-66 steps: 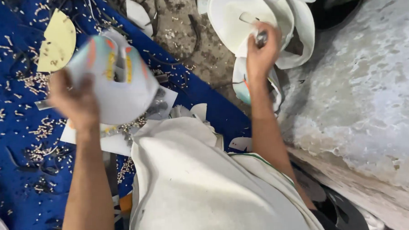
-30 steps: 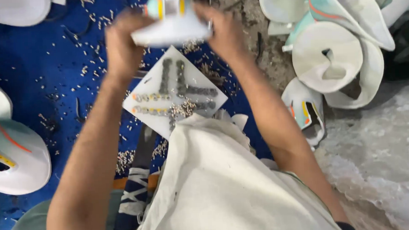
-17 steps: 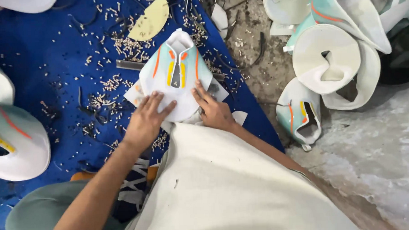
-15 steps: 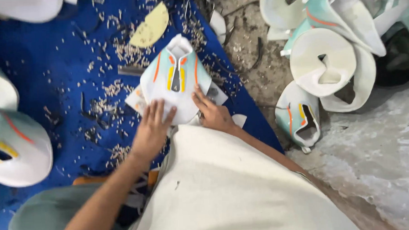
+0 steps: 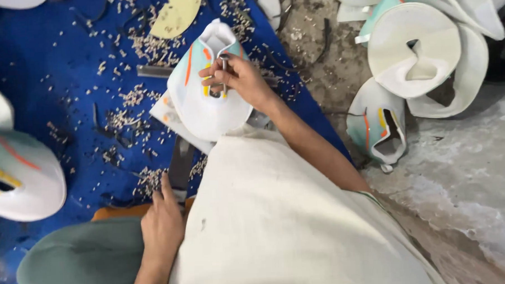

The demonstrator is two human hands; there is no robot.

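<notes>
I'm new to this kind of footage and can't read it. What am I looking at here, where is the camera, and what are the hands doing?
This is one view from a camera worn on a person's head, looking down over their pale garment. No machine: just two bare hands. The right hand pinches a small metal tool against a white shoe upper with mint, orange and yellow stripes, lying on a blue mat strewn with small pale scraps. The left hand rests low by the lap, touching a dark strip; what it is stays unclear. More shoe uppers are piled at the right.
</notes>
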